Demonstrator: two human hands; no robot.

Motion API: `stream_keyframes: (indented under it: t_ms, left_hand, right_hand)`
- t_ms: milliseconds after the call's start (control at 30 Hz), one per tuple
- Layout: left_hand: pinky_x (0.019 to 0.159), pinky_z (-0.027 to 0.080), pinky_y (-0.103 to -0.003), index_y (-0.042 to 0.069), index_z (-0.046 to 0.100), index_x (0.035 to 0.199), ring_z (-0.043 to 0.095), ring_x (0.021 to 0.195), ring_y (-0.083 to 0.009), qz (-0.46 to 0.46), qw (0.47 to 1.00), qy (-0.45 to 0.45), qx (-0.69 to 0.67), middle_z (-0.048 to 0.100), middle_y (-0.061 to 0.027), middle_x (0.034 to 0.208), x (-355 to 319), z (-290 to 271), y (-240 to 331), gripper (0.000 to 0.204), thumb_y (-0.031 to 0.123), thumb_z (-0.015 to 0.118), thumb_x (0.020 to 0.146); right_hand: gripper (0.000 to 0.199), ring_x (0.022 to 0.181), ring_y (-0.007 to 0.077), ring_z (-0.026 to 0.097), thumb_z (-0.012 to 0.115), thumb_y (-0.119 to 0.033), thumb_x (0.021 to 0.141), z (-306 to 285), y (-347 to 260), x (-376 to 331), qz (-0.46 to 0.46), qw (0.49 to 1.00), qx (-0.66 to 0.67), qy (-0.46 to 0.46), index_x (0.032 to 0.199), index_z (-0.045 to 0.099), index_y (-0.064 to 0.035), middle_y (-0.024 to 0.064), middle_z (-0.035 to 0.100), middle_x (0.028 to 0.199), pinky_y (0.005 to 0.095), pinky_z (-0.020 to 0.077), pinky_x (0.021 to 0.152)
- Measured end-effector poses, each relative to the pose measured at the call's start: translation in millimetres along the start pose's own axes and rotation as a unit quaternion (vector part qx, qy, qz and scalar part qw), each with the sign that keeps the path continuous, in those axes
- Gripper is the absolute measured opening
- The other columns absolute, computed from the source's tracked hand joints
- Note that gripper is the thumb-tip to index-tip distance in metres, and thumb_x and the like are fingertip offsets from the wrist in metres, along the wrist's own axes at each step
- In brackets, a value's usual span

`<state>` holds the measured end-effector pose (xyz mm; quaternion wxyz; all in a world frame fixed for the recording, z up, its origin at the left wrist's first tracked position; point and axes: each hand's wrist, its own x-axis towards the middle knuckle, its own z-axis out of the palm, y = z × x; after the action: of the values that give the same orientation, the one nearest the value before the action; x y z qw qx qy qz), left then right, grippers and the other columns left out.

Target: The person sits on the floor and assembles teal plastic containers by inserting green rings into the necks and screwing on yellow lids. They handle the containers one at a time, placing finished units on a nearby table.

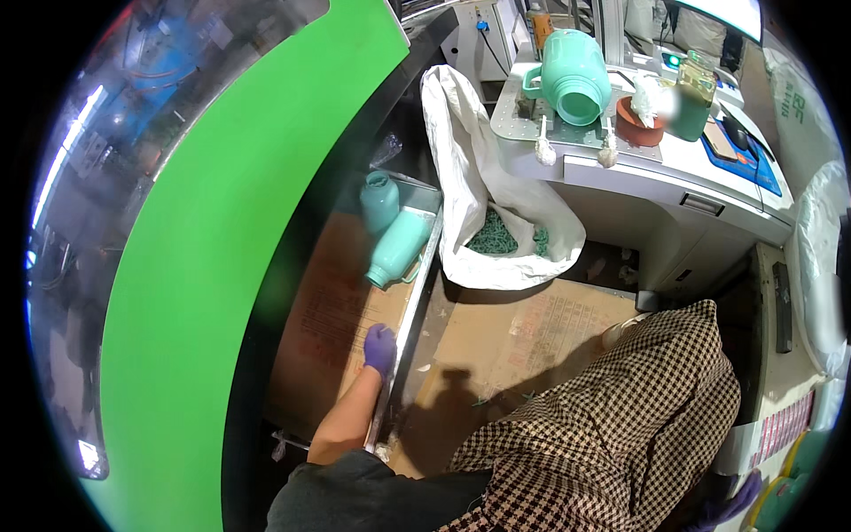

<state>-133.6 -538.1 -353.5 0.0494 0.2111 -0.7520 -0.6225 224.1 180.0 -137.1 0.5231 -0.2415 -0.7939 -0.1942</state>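
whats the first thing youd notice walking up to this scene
A broad bright green panel sweeps down the left side. Beside it, two mint green jugs lie on a cardboard-lined tray, where the left hand in a purple glove rests. A third jug lies on the white machine table above.

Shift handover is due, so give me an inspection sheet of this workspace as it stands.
Surface: metal tray lined with brown cardboard; more flattened cardboard on the floor.
Job's things: two mint-green plastic jugs, one at the tray's far end, one lying on its side beside it.
Clutter: open white sack holding green scraps.
Hands: left hand in a purple glove, resting on the cardboard by the tray rim, holding nothing; right hand barely visible at the lower edge, state unclear.
Cables: nothing seen clearly.
Surroundings: green machine guard; white bench carrying a third green jug on a fixture.
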Motion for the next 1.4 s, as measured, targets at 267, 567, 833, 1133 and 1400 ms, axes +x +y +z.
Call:
stream_keyframes:
  t_ms: [267,567,833,1133,1400]
  left_hand:
    - [0.075,0.054,-0.047,0.026,0.044,0.134,0.056,0.104,-0.0285,-0.248,0.930,0.127,-0.240,0.052,-0.0088,0.124,103.7,-52.4,-34.0,0.045,0.047,0.059,0.097]
    - [0.075,0.058,-0.050,0.024,0.053,0.139,0.055,0.120,-0.0307,-0.212,0.882,0.143,-0.396,0.050,-0.0091,0.141,195.6,-24.7,6.9,0.065,0.058,0.073,0.088]
    - [0.100,0.048,-0.046,0.002,0.064,0.109,0.055,0.123,-0.0393,0.225,0.905,0.291,0.215,0.051,-0.0245,0.142,135.1,48.4,135.7,0.021,0.019,0.068,0.097]
    - [0.113,0.037,-0.048,0.008,0.064,0.101,0.049,0.133,-0.0391,0.497,0.797,-0.281,0.195,0.051,-0.0211,0.144,-114.4,120.6,299.2,0.023,0.021,0.078,0.088]
    - [0.118,0.027,-0.064,0.017,0.055,0.116,0.050,0.135,-0.0415,0.612,0.639,-0.464,0.035,0.053,-0.0179,0.145,-237.1,269.0,290.8,0.044,0.027,0.081,0.082]
  right_hand:
    - [0.018,0.115,0.0376,0.056,0.066,-0.010,0.095,44.8,-37.9,-26.6,0.142,0.884,0.291,-0.337,0.109,0.063,0.0012,0.0201,0.058,0.121,0.0443,0.0442,0.102]
    - [0.014,0.099,0.0363,0.057,0.064,0.002,0.086,27.6,-14.0,-26.9,0.088,0.909,0.194,-0.358,0.099,0.060,-0.0005,0.0185,0.056,0.106,0.0442,0.0477,0.087]
    - [0.037,0.117,0.0398,0.058,0.064,0.014,0.081,13.5,-16.1,5.7,-0.012,0.956,0.168,-0.241,0.113,0.062,-0.0040,0.0213,0.056,0.127,0.0461,0.0500,0.098]
    - [0.039,0.099,0.0322,0.062,0.075,0.005,0.067,-20.1,-128.4,82.6,0.019,0.906,0.356,-0.231,0.103,0.070,-0.0092,0.0137,0.061,0.110,0.0409,0.0516,0.083]
    - [0.050,0.079,0.0211,0.066,0.082,-0.035,0.080,-11.2,-218.3,78.0,-0.081,0.797,0.512,-0.308,0.122,0.068,-0.0127,0.0113,0.065,0.122,0.0342,0.0541,0.062]
